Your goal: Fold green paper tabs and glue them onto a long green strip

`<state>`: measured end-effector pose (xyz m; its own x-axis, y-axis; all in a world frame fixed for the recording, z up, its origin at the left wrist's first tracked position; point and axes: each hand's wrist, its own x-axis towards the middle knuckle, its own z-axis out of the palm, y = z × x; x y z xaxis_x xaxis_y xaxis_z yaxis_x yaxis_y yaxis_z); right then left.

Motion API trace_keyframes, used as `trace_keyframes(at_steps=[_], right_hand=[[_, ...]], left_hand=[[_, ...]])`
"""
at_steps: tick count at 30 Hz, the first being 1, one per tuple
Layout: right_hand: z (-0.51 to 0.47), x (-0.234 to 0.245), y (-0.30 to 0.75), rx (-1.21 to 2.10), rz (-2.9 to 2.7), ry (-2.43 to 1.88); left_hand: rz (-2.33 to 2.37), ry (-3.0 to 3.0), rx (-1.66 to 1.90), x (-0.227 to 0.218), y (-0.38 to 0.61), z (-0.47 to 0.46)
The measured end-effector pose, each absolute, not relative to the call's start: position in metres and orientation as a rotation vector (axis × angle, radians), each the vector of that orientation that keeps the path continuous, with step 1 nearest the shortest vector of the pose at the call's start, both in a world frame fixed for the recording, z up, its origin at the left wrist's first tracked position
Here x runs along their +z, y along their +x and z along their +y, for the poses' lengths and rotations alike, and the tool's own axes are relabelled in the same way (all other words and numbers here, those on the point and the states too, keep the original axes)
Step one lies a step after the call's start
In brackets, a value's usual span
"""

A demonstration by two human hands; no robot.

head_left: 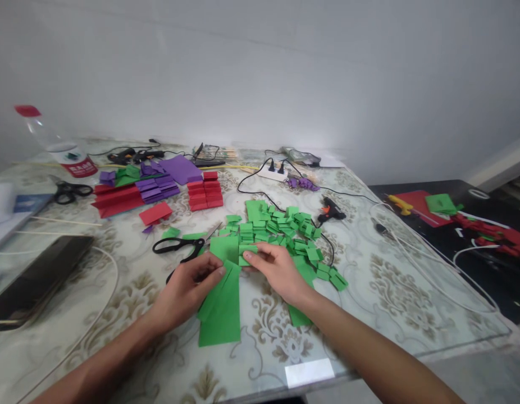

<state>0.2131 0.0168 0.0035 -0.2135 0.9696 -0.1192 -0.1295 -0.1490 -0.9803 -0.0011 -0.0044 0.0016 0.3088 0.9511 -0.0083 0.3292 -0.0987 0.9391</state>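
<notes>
My left hand pinches the upper end of a green paper strip, which slants over a larger green paper sheet. Between the thumb and fingers of my right hand is a small folded green paper piece. Just beyond my hands lies a heap of folded green paper pieces. Black-handled scissors rest beside my left hand, blades partly open and one handle loop partly hidden behind it.
A phone and a bottle stand at the left. Red folded paper and purple paper lie farther back. A glue gun sits near a power strip. White cables cross the right side.
</notes>
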Motion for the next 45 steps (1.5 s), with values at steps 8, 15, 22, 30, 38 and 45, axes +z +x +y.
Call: trace_keyframes(at_steps=[8,15,22,30,38,45], right_hand=[[0.016,0.001,0.213,1.507,-1.214,-1.167],[0.018,-0.002,0.213,1.447,-1.165,-1.130],[0.015,-0.006,0.212,1.443,-1.190,-1.085],[0.009,0.004,0.209,1.439,-1.239,-1.110],[0.008,0.001,0.208,1.514,-1.143,-1.083],[0.003,0.003,0.205,1.601,-1.131,-1.030]], left_hand=[[1.162,1.576,0.839,0.006,-0.001,-0.006],[1.137,1.546,0.879,0.008,-0.001,-0.007],[1.111,1.516,0.851,0.000,-0.001,-0.008],[1.120,1.484,0.824,-0.006,0.003,-0.006],[1.160,1.473,0.853,-0.005,0.004,-0.007],[1.180,1.472,0.887,-0.003,0.004,-0.007]])
